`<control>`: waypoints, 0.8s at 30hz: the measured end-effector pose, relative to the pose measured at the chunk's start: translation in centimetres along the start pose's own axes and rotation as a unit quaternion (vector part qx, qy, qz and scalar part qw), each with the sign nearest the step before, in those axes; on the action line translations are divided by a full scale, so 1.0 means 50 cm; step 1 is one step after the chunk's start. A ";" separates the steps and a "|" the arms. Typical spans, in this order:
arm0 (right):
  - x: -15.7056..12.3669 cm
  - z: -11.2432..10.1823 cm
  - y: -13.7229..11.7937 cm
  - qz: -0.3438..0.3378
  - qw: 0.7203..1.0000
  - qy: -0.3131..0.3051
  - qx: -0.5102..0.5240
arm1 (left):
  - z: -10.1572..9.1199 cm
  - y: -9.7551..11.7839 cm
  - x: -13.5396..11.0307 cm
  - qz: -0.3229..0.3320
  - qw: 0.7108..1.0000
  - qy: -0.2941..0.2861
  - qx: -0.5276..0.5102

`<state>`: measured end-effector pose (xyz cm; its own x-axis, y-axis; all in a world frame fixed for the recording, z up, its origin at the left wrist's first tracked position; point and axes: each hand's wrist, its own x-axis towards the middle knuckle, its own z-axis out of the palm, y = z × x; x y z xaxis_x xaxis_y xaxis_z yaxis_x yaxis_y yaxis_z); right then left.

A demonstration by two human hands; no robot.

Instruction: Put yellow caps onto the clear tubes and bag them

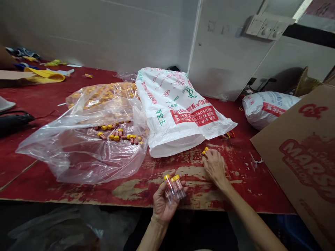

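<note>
My left hand (163, 202) is palm up at the near edge of the red table (39, 101), its fingers closed round several small clear tubes with yellow caps (174, 186). My right hand (214, 166) lies on the worn tabletop just right of it, fingertips pinching another yellow-capped tube (204, 151) at the mouth of a white printed sack (178, 108). A clear plastic bag (86, 143) to the left holds many more of the same tubes (119, 134).
A large brown cardboard box (300, 157) with red lettering stands at the right. A second white sack (267, 106) lies behind it near wall sockets (267, 28). Yellow and blue items (44, 75) and cardboard sit at the far left; a black object (14, 120) lies at the left edge.
</note>
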<state>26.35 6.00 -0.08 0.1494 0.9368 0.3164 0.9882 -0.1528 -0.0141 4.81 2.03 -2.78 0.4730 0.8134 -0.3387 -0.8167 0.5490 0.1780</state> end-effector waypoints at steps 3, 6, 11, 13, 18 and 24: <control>0.024 0.027 0.036 -0.003 0.996 -0.050 -0.077 | -0.002 -0.001 -0.004 -0.003 1.000 -0.011 0.015; 0.011 0.019 0.040 -0.048 0.992 -0.113 -0.017 | -0.002 0.002 -0.005 -0.004 1.000 -0.003 0.022; -0.005 -0.049 0.039 -0.118 0.958 -0.261 -0.008 | -0.002 0.001 -0.003 -0.015 0.999 0.002 0.028; -0.004 -0.060 0.032 -0.144 0.943 -0.293 -0.063 | -0.003 -0.002 -0.001 -0.024 0.999 0.004 0.025; -0.006 -0.037 0.001 -0.141 0.932 -0.327 -0.072 | -0.005 -0.003 0.003 -0.038 0.999 -0.003 0.034; -0.008 -0.028 0.000 -0.107 0.934 -0.336 -0.054 | 0.000 -0.010 0.022 -0.042 0.998 0.001 0.036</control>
<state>26.24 5.18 1.13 -0.0267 0.9300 -0.3665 0.9940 0.0636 0.0890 5.74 2.65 -3.24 0.5382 0.7635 -0.3569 -0.7483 0.6277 0.2144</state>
